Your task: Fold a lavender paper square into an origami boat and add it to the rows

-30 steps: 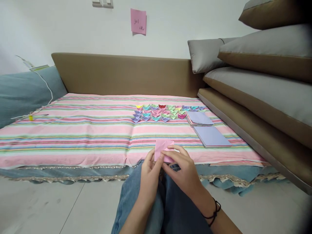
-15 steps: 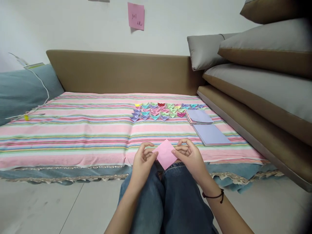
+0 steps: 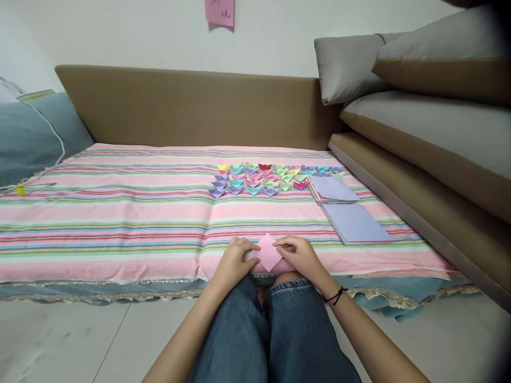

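Observation:
A pink paper square [image 3: 268,251] lies corner-up at the near edge of the striped mattress [image 3: 120,213]. My left hand [image 3: 233,260] pinches its left corner and my right hand [image 3: 299,255] pinches its right corner, fingers curled on the paper. A black band circles my right wrist. Farther back sit several small folded paper shapes [image 3: 263,178] in many colours, laid in rows. Two stacks of lilac paper sheets [image 3: 355,223] lie to their right.
Stacked grey and brown cushions [image 3: 431,122] rise on the right. A brown backboard [image 3: 191,106] runs behind the mattress. A blue pillow [image 3: 27,133] and white cable [image 3: 51,133] lie at far left. A pink note [image 3: 219,10] hangs on the wall. My jeans-clad knees [image 3: 275,330] are below.
The paper went from held up above my knees, to turned diamond-wise between both hands, to lowered forward onto the mattress edge. The view has tilted down and moved closer.

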The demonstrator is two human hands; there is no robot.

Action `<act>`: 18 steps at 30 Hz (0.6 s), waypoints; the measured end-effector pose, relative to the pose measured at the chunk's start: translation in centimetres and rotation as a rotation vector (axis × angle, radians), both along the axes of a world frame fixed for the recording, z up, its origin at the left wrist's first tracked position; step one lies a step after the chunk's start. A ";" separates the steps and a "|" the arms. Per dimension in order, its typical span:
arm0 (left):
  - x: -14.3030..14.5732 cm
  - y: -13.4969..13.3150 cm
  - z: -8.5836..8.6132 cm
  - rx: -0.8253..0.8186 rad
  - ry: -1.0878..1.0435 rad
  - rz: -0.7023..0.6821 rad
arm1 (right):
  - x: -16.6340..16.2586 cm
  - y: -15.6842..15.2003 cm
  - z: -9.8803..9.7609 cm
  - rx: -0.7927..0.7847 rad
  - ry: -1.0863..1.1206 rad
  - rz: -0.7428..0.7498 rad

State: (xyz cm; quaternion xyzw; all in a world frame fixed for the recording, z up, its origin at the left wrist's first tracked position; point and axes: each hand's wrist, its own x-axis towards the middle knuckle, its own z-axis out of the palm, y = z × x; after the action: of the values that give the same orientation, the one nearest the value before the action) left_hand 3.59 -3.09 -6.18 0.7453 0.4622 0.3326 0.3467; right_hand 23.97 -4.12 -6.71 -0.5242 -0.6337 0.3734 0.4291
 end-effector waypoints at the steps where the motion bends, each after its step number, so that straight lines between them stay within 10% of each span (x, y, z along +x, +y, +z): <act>1: 0.0 0.0 -0.1 0.057 0.044 -0.011 | 0.1 0.0 0.0 0.025 -0.029 -0.003; 7: -0.7 0.0 -0.2 0.355 0.362 -0.113 | 1.8 -0.3 0.2 0.293 -0.394 0.107; 18: -0.5 1.0 -0.1 0.320 0.337 -0.116 | 3.0 0.3 0.3 0.308 -0.426 0.237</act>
State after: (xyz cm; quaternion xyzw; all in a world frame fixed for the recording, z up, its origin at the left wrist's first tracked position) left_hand 3.12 -2.05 -6.33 0.8611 0.4114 0.2519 0.1605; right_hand 26.97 -3.83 -6.38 -0.4415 -0.8158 0.2018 0.3144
